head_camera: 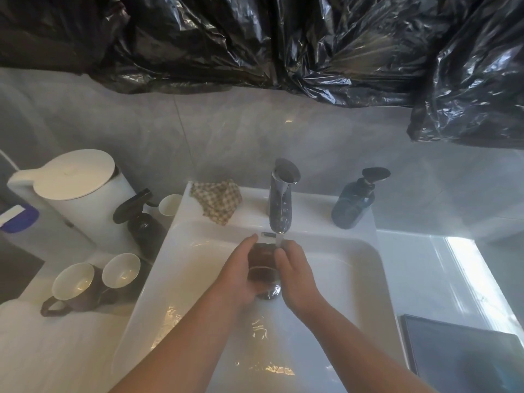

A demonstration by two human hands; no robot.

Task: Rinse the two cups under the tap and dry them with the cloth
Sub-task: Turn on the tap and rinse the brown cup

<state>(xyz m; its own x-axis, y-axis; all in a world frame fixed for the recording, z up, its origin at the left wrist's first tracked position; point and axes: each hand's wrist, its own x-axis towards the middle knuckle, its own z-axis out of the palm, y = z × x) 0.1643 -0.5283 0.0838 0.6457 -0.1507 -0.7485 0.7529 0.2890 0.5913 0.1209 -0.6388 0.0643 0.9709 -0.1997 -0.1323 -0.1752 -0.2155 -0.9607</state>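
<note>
Water (279, 241) falls in a thin stream from the chrome tap (279, 205) onto a round brown cup (262, 265), held low over the middle of the glossy white sink (340, 279). The left hand (241, 273) curls round the cup's left side, thumb up at its far edge. The right hand (296, 275) closes against the right side, fingertips under the stream. A crumpled checked cloth (217, 199) lies on the sink's back left corner, one point hanging over the inner rim. On the pale tabletop (56, 350), by the sink's left edge, a dark mug (73, 285) with a cream inside and a looped handle touches a second mug (121, 270) of the same make. A blue-green pump bottle (353, 205) stands on the sink's back right corner. Wrinkled black plastic sheeting (255, 38) hangs above.
</note>
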